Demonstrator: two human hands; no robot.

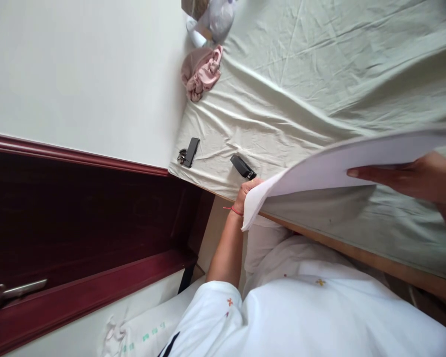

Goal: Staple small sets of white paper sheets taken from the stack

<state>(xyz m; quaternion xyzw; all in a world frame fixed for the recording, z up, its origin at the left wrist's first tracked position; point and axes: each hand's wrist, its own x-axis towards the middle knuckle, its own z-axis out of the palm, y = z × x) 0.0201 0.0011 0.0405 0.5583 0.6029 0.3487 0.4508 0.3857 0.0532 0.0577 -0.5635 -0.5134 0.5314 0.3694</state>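
Observation:
A curved stack of white paper sheets [312, 168] is held up in front of me, over the edge of the cloth-covered surface. My left hand [248, 192], with a red string at the wrist, is closed around its left end; some of its fingers are hidden behind the sheets. On the right side, my right hand [419, 178] grips the stack with the thumb stretched across the near face, and the other fingers are mostly out of sight. Just beyond my left hand lies a small black stapler-like tool [243, 166], close to the fingers.
Farther left on the pale green cloth [319, 64] lies a black object with metal parts [189, 152]. A bundled pink cloth [201, 73] and a plastic bag [221, 20] are at the far left by the wall. A dark red door [78, 208] stands to my left.

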